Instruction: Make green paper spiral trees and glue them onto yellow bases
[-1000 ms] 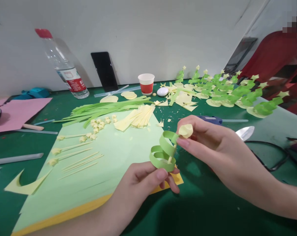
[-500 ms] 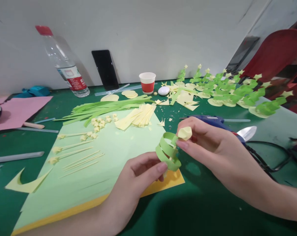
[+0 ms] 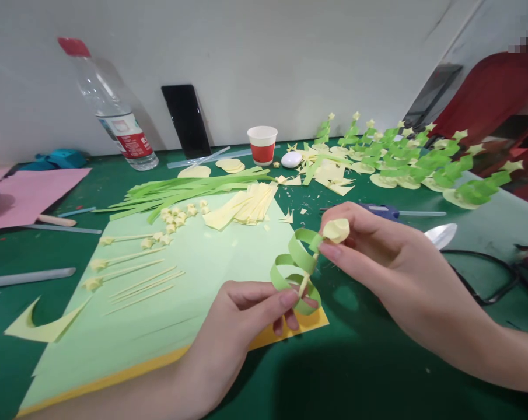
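My right hand [image 3: 377, 256] pinches the top of a thin yellow stick just under its yellow paper star [image 3: 336, 230]. A green paper strip [image 3: 295, 262] coils in a spiral round that stick. My left hand [image 3: 241, 321] pinches the lower end of the green strip, near the stick's bottom. Both hands hover over the right corner of a light green paper sheet [image 3: 193, 274] that lies on a yellow sheet [image 3: 307, 324].
Green strips [image 3: 180, 192], yellow strips [image 3: 246, 207], small yellow stars [image 3: 176, 219] and star-topped sticks [image 3: 123, 256] lie on the sheet. Finished green spiral trees [image 3: 421, 160] stand at back right. A bottle [image 3: 110, 116], phone [image 3: 187, 119], paper cup [image 3: 262, 144], glue gun [image 3: 380, 210] and pink paper [image 3: 31, 195] lie around.
The green coil has loosened and stretched downward again as my left hand dropped slightly with the strip's end. My right hand stays almost still on the star end.
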{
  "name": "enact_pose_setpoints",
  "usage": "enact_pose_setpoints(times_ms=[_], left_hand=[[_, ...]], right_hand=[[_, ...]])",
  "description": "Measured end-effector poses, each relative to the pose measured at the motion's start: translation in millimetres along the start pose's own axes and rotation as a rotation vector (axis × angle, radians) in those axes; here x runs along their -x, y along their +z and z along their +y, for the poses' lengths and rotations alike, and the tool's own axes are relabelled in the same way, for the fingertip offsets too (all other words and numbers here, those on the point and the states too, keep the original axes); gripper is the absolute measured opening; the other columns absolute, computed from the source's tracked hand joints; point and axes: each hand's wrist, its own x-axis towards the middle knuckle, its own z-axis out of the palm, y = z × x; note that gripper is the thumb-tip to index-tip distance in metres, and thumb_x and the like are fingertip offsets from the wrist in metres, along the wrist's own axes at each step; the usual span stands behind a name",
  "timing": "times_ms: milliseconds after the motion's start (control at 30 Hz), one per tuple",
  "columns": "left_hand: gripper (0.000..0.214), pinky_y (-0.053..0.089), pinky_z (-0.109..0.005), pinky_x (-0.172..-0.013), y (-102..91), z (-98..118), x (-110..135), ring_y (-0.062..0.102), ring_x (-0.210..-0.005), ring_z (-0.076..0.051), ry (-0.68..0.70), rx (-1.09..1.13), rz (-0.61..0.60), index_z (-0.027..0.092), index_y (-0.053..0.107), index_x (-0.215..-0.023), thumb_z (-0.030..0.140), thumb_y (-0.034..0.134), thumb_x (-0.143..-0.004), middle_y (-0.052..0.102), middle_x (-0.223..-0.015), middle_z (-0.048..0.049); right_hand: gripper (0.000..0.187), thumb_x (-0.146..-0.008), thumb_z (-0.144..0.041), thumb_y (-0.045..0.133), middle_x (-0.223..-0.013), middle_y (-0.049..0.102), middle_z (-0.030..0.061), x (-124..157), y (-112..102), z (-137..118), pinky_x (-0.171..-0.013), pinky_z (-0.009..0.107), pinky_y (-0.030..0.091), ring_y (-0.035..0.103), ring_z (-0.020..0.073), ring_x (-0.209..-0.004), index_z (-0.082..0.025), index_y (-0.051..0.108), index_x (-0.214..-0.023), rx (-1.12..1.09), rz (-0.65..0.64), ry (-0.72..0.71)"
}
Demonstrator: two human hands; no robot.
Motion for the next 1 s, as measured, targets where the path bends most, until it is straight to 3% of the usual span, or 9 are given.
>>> enact_pose_setpoints(times_ms=[267, 500, 700, 800, 867, 933, 1000], left_hand=[[0.014, 0.037, -0.017, -0.05, -0.6, 2, -3, 0.047, -0.048, -0.006, -0.045, 0.044, -0.071, 0.017, 0.073, -0.057, 0.028, 0.073, -0.066, 0.061, -0.047, 0.0025], [0.017, 0.038, -0.016, -0.047, -2.1, 1, -4, 0.05, -0.045, -0.006, -0.056, 0.036, -0.084, 0.016, 0.071, -0.057, 0.028, 0.071, -0.068, 0.065, -0.05, 0.0018], [0.02, 0.041, -0.018, -0.047, -3.0, 4, -5, 0.053, -0.045, -0.008, -0.055, 0.02, -0.059, 0.014, 0.07, -0.06, 0.032, 0.072, -0.068, 0.067, -0.051, -0.001], [0.02, 0.042, -0.018, -0.048, -3.7, 4, -6, 0.054, -0.046, -0.008, -0.024, 0.013, -0.055, 0.014, 0.07, -0.062, 0.032, 0.07, -0.071, 0.067, -0.054, -0.0016], [0.02, 0.044, -0.019, -0.048, -4.0, 2, -6, 0.055, -0.048, -0.009, -0.018, -0.002, -0.049, 0.014, 0.07, -0.062, 0.032, 0.07, -0.071, 0.067, -0.055, -0.0023], [0.02, 0.044, -0.019, -0.049, -4.0, 1, -7, 0.055, -0.049, -0.01, -0.016, -0.015, -0.05, 0.014, 0.07, -0.062, 0.032, 0.07, -0.071, 0.067, -0.055, -0.0025], [0.019, 0.045, -0.019, -0.049, -3.9, 0, -7, 0.056, -0.05, -0.01, -0.01, -0.018, -0.055, 0.014, 0.069, -0.062, 0.031, 0.07, -0.071, 0.068, -0.057, -0.0021]], right_hand=[[0.015, -0.076, -0.031, 0.056, -0.065, 0.044, -0.0025, 2, -2, 2, -0.051, 0.021, 0.038, 0.043, 0.01, -0.058, -0.022, 0.049, -0.067, 0.002, 0.043, 0.026], [0.013, -0.075, -0.034, 0.058, -0.07, 0.047, -0.0028, -2, 0, 8, -0.053, 0.022, 0.038, 0.044, 0.0098, -0.061, -0.022, 0.054, -0.079, -0.029, 0.03, 0.035], [0.038, -0.069, -0.036, 0.061, -0.073, 0.046, -0.0019, -3, -12, 2, -0.055, 0.025, 0.042, 0.047, 0.013, -0.064, -0.027, 0.053, -0.105, 0.045, -0.009, 0.071], [0.032, -0.075, -0.034, 0.053, -0.084, 0.054, 0.0034, -9, -39, 10, -0.061, 0.031, 0.043, 0.052, 0.0169, -0.071, -0.024, 0.052, -0.104, 0.326, 0.049, -0.056], [0.021, -0.078, -0.032, 0.049, -0.093, 0.057, 0.0099, -14, -62, 24, -0.075, 0.039, 0.039, 0.053, 0.025, -0.089, -0.02, 0.055, -0.094, 0.768, 0.102, -0.081], [0.024, -0.081, -0.034, 0.045, -0.107, 0.055, 0.0176, -18, -81, 39, -0.08, 0.044, 0.036, 0.049, 0.0327, -0.102, -0.016, 0.054, -0.094, 1.013, 0.036, 0.199], [0.029, -0.083, -0.037, 0.043, -0.108, 0.056, 0.0215, -19, -92, 50, -0.077, 0.044, 0.038, 0.052, 0.0349, -0.097, -0.013, 0.055, -0.093, 1.008, -0.024, 0.329]])
